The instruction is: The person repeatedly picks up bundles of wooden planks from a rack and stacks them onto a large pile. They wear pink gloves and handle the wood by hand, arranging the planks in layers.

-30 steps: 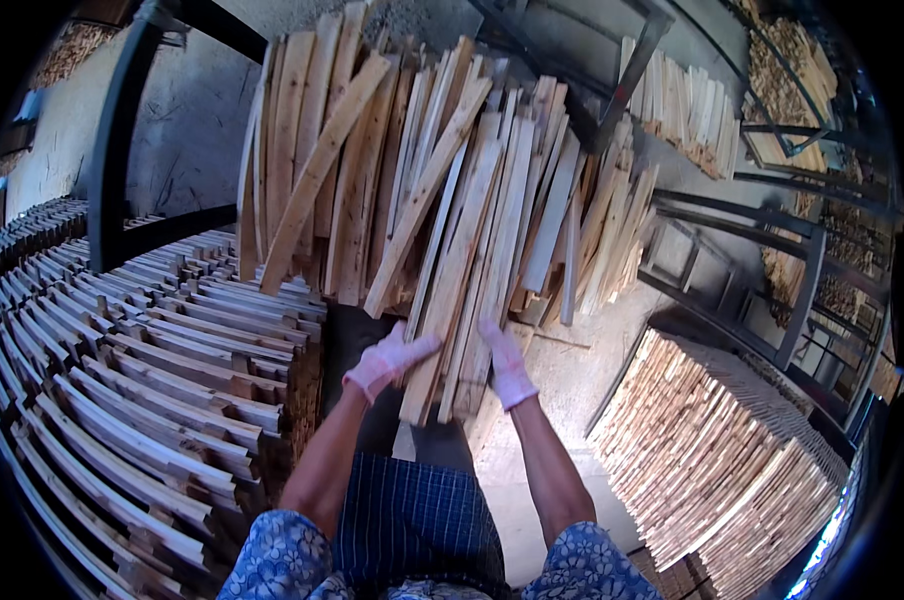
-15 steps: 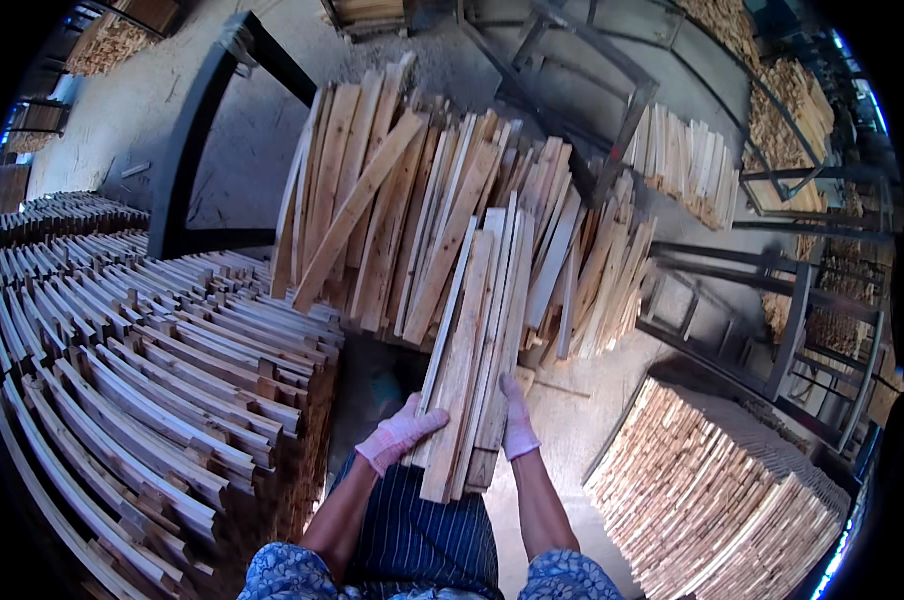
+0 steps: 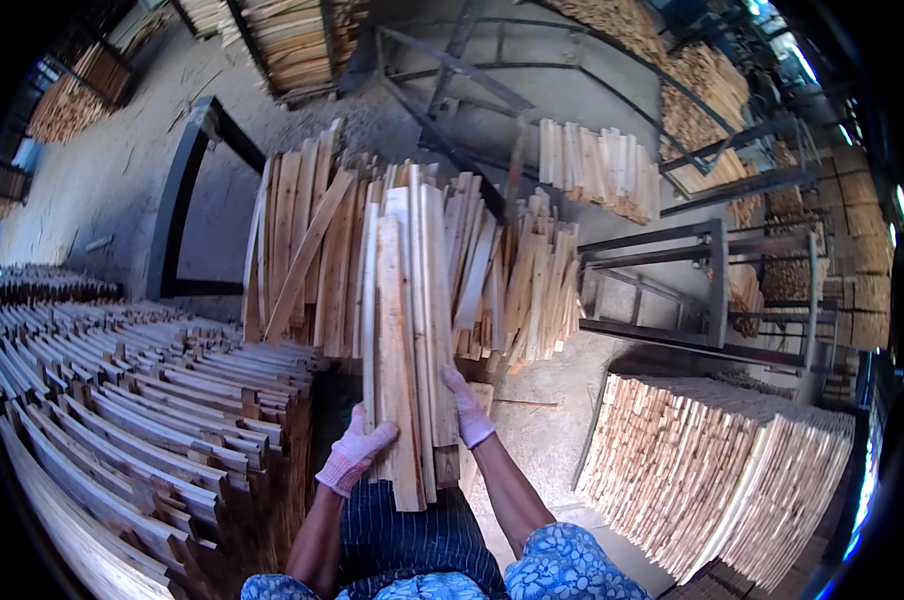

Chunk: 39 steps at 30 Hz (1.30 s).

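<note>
Between my two gloved hands is a bundle of long wooden slats [image 3: 402, 330], its near ends uneven and close above my dark striped apron [image 3: 412, 545]. My left hand [image 3: 356, 447], in a pale pink glove, is closed on the bundle's left side with the thumb over the top. On the opposite side my right hand [image 3: 467, 408], gloved the same way, presses against the slats; its fingers are partly hidden underneath. Just beyond, a row of loose wooden slats [image 3: 297, 230] leans on a support, and the far end of my bundle overlaps it in view.
To the left stands a large layered stack of slats [image 3: 162, 420] with gaps between its layers. A dense wood pile [image 3: 672, 470] sits at the right. Dark metal frames [image 3: 717, 285] stand at right, and another metal frame [image 3: 177, 215] rises at far left. More slats [image 3: 597, 165] lie farther back.
My view has turned to the right. The bundle and both hands have shifted left in the picture, and the bundle, tilted before, now points more straight ahead. Both hands keep their hold.
</note>
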Available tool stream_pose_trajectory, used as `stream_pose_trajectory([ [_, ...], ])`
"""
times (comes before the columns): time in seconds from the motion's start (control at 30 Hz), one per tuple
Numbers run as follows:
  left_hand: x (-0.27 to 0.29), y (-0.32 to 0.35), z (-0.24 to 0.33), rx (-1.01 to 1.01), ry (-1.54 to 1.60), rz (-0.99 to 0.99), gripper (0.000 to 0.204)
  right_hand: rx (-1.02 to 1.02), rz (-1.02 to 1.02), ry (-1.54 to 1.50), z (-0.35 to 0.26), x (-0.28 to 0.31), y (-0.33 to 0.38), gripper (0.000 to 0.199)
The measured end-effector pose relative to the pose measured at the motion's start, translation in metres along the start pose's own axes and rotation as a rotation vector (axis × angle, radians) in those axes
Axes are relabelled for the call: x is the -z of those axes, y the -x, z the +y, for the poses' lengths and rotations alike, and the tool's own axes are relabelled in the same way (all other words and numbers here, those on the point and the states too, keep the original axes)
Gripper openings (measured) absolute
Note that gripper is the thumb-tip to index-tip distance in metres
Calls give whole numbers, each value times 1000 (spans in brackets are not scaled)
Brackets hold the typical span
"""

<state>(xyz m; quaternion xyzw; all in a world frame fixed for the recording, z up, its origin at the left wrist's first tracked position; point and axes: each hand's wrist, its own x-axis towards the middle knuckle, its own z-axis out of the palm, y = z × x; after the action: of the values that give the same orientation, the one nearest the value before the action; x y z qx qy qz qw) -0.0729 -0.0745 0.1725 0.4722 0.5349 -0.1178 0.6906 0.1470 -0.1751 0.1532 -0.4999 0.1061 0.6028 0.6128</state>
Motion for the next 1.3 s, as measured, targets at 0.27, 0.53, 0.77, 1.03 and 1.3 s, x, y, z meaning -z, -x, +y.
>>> stream_pose_trajectory([
  [0.27,-4,84,57,-305,322,-11,73,22,-55,106,-30,-34,32,75],
  [0.53,17,127,104,-300,97,64,95,34,56,309,-70,-85,50,77],
  [0.77,-25,133,105,-415,521,-81,103,255,-18,334,-94,-72,86,73],
  [1.03,-34,185,122,-355,336,-143,114,216,128,313,-127,-77,154,77],
  [1.3,0,281,150,-648,564,92,107,267,-143,271,-160,-161,157,53],
])
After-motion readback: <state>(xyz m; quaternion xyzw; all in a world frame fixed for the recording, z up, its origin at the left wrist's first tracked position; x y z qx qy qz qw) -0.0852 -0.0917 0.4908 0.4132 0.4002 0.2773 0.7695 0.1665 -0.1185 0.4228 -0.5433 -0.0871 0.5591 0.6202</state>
